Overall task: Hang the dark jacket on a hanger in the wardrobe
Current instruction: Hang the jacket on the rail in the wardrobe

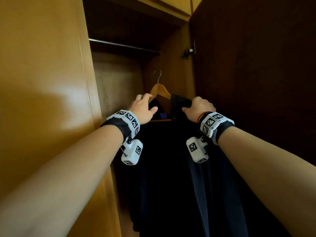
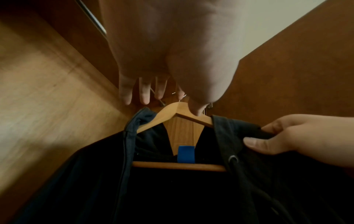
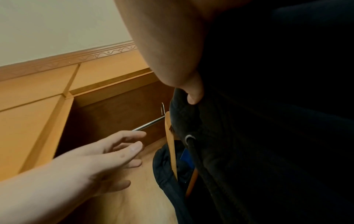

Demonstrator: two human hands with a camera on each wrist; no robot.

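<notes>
Although the dark jacket (image 2: pixel 172 197) is already draped over both shoulders of the wooden hanger (image 2: pixel 184 119), the hanger's wire hook (image 1: pixel 159 76) stands free in the middle of the head view, well below the metal rail (image 1: pixel 123 46) that crosses the upper left of the wardrobe (image 1: pixel 51 82) opening. So the dressing step looks done, and the hanging itself is left.

The right hand (image 1: pixel 198 108), right of centre in the head view, pinches a fold of the jacket's collar or hood edge between thumb and curled fingers; the left wrist view shows this at its right edge. The left hand (image 1: pixel 143 108) reaches toward the hanger's left arm with fingers spread and relaxed, holding nothing that I can make out; whether its fingertips touch the wood I cannot tell. What bears the hanger's weight is not clear, perhaps the right hand through the cloth.

My judgement: the hook must yet be raised over the rail, then the fabric released and straightened.
</notes>
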